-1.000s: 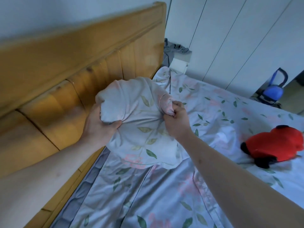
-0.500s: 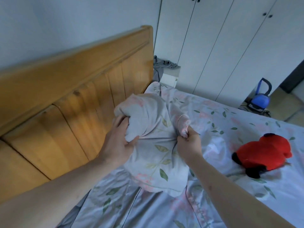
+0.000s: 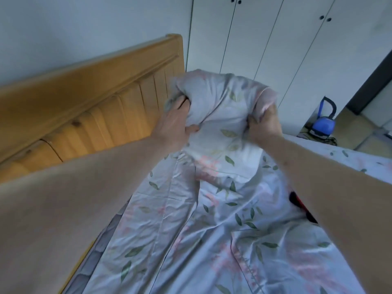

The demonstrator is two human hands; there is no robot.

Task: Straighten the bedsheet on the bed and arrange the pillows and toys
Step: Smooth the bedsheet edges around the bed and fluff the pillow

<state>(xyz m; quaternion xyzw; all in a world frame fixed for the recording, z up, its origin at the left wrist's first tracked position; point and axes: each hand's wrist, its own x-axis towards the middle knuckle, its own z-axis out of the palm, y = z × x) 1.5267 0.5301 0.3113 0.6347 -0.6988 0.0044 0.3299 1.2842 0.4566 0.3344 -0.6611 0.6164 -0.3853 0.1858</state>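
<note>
Gripping the pillow (image 3: 220, 115) with both hands, I have it lifted above the bedsheet (image 3: 191, 240), near the far end of the wooden headboard (image 3: 89, 107). My left hand (image 3: 176, 128) is closed on its left side, fingers dug into the leaf-printed cover, thumb pressed below. My right hand (image 3: 263, 126) is clenched on a bunched fold at the right edge. The cover's loose lower end trails down onto the wrinkled sheet, which matches its pattern. A sliver of the red and black toy (image 3: 301, 209) shows beside my right forearm, mostly hidden. A blue kettle (image 3: 324, 122) sits on the floor by the white wardrobe (image 3: 275, 39).
</note>
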